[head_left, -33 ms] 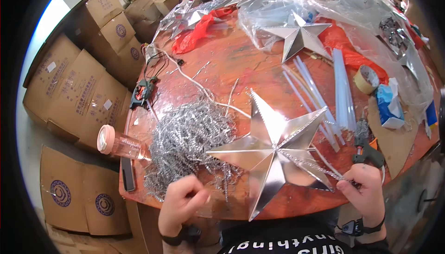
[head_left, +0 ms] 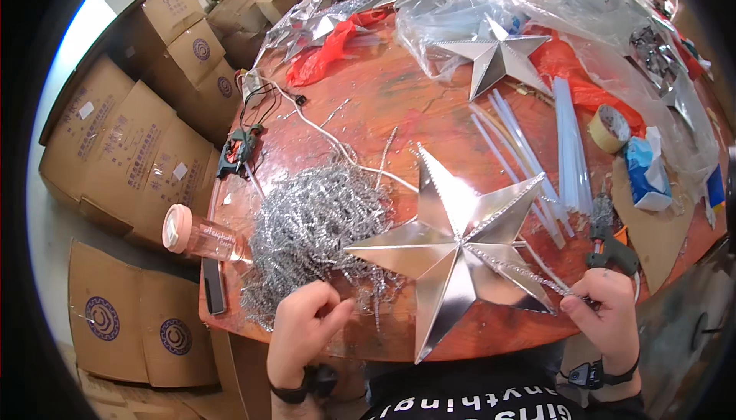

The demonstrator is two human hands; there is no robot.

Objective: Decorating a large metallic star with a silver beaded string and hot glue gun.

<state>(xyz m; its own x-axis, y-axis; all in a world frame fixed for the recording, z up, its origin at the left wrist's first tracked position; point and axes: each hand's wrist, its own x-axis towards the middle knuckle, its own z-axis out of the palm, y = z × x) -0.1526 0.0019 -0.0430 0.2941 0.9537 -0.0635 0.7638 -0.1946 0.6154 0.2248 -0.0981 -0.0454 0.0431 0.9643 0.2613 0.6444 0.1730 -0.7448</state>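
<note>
A large mirror-silver star (head_left: 441, 270) with raised facets lies at the near edge of the table in front of me. A thin silver trim strip (head_left: 512, 270) stretches from near its centre toward the right. My right hand (head_left: 608, 305) pinches the strip's outer end beside the lower right point of the star. To the left, my left hand (head_left: 307, 328) is curled closed over the table's edge, with nothing visible in it. Just beyond that hand sits a tangled heap of silver trim strips (head_left: 318, 217). Close to my right hand lies a glue gun (head_left: 611, 251).
Clear glue sticks (head_left: 571, 151), a tape roll (head_left: 609, 128) and a tissue pack (head_left: 648, 174) lie right. At left are a pink-lidded bottle (head_left: 203, 236), a phone (head_left: 214, 286) and another glue gun (head_left: 239, 151). A second star (head_left: 494, 63) lies beyond; cardboard boxes (head_left: 115, 136) stand left.
My left hand has shifted slightly up and to the right. My right hand keeps its pinch on the trim strip, and the whole view has moved a little.
</note>
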